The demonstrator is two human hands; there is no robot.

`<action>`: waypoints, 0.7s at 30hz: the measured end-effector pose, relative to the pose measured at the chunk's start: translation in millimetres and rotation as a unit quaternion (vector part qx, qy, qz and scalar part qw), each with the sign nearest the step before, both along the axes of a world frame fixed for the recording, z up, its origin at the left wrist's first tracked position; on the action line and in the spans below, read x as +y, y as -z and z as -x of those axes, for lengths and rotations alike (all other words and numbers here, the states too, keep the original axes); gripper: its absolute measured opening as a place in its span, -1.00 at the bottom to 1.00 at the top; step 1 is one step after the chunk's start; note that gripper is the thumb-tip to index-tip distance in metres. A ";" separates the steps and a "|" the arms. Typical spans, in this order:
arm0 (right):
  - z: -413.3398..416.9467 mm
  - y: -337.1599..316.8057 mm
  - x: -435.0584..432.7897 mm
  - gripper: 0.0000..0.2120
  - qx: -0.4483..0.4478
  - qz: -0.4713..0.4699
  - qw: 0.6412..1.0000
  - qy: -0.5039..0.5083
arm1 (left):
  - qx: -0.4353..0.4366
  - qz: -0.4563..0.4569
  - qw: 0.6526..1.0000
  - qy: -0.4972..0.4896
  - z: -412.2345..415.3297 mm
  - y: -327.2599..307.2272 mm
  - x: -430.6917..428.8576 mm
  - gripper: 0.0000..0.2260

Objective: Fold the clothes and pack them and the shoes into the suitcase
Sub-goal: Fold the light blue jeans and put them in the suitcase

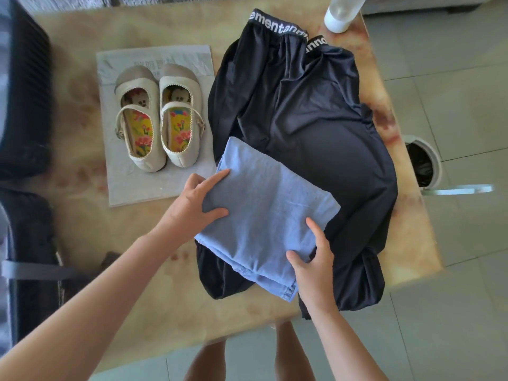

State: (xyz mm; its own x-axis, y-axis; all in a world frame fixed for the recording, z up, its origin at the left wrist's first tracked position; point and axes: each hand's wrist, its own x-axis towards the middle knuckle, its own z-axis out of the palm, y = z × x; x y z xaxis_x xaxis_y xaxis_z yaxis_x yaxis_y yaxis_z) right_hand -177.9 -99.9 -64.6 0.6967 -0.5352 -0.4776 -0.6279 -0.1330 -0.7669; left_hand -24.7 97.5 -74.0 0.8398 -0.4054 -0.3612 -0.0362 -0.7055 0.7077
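- A pale marbled surface (154, 31) fills most of the frame, with tiled floor (453, 78) seen to the right and below
- A dark suitcase (27, 119) is seen at the left edge of the frame; it appears to lie open, though most of it is cut off
- A pair of cream shoes (159, 119) is set side by side on a grey sheet (154, 188) in the upper left, not yet packed
- A black garment (316, 119) with a lettered waistband is spread unfolded across the centre and right of the surface
- A folded blue garment (264, 210) lies on the near part of the black one, at centre frame
- The hands are held apart at opposite edges of the blue garment: the left hand (192, 204) is laid on its left edge with index finger and thumb stretched out on top, and the right hand (310, 265) is wrapped over its lower right edge; the fingers underneath cannot be seen
- A clear bottle (341, 15) stands at the top edge and a bin (423, 163) is seen on the floor at the right
- The step in hand is judged to be the finishing or lifting of the blue fold; it would next need to be carried level to the left into the suitcase so that it is not undone, with the black garment and shoes left to do
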 end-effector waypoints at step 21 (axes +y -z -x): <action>-73.6 -137.4 262.8 -0.36 -0.118 -0.036 0.928 -0.351 | -0.137 -0.001 0.912 -0.386 90.3 -158.2 306.9 -0.42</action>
